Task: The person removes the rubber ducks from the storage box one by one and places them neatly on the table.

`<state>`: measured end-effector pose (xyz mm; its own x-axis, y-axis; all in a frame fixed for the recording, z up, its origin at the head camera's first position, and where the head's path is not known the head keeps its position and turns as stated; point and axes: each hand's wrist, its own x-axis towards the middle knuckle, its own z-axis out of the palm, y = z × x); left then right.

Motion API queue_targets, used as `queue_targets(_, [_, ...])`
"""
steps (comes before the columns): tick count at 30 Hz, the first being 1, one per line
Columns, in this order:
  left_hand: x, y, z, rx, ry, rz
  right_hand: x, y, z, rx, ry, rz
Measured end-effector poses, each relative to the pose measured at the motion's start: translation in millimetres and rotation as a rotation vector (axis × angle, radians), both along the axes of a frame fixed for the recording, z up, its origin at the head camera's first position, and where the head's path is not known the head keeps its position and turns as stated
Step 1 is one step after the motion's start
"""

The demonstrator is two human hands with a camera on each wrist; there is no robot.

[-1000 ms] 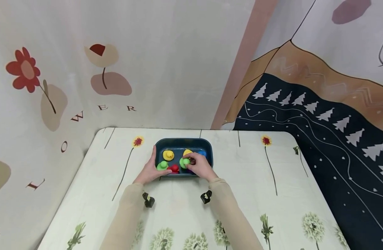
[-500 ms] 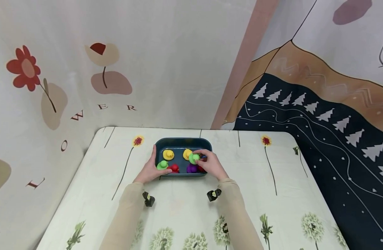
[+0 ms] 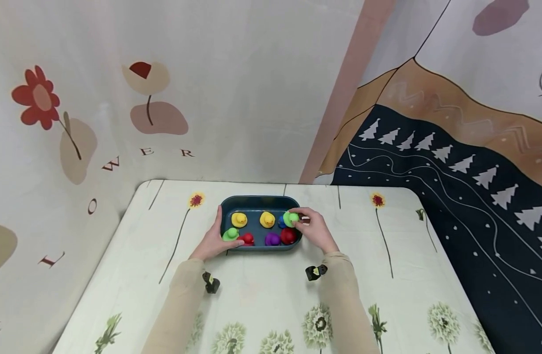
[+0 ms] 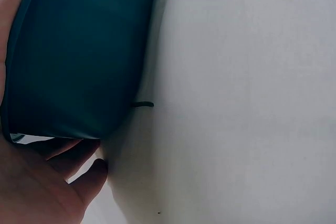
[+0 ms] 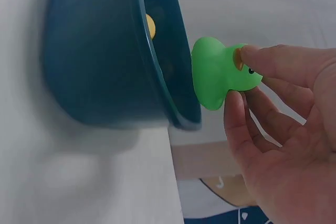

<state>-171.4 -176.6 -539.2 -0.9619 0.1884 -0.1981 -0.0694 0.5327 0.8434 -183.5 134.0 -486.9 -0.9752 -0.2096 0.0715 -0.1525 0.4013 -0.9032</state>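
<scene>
A dark blue rectangular dish (image 3: 259, 198) sits on the table with several small rubber ducks in it. My left hand (image 3: 211, 242) grips its near left corner, thumb over the front rim and fingers along the end wall. My right hand (image 3: 317, 231) pinches a green rubber duck (image 5: 212, 72) between thumb and fingers, just above the rim at the dish's right end. Below it, a blue duck (image 3: 281, 222) is partly covered. Two yellow ducks (image 3: 267, 220) stand at the back. Along the front are another green duck (image 3: 230, 234), a red one (image 3: 248, 239), a purple one (image 3: 272, 239) and a dark red one (image 3: 289, 236).
A white cloth with printed flowers covers the table (image 3: 257, 290). Behind it hangs a pale printed curtain (image 3: 235, 98), and to the right a dark cloth with white trees (image 3: 456, 196). Small black cameras (image 3: 316, 272) are worn at the wrists.
My right hand has carried the green duck rightward across the dish to its right end, uncovering the right yellow, purple and dark red ducks. My left hand has stayed at the corner.
</scene>
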Motion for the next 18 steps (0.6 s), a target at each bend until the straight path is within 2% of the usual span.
queue_targets(6, [-0.4,0.3,-0.2,0.004,-0.001,0.004,-1.2,13.3,-2.9,0.005,0.013,-0.027])
queue_targets(13, [-0.1,0.0,0.8,0.01,0.001,0.003,-2.8,27.0,-7.7,-0.045,0.028,-0.065])
queue_targets(18, [0.8,0.3,0.8,0.012,0.001,-0.002,-2.9,36.5,-12.0,-0.03,0.029,-0.106])
